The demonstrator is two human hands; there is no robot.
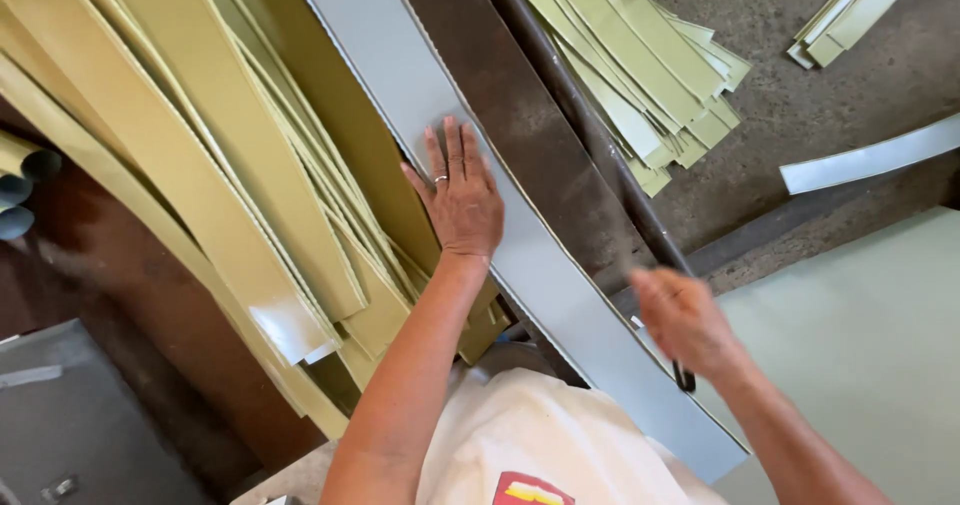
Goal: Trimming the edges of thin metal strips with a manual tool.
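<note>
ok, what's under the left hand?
The left hand lies flat on a long grey strip that runs over a dark brown bench. What sits beneath the strip right there is covered.

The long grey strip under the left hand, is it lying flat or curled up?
Flat. The grey strip lies straight along the bench, the left hand pressed palm-down on it with fingers spread.
</note>
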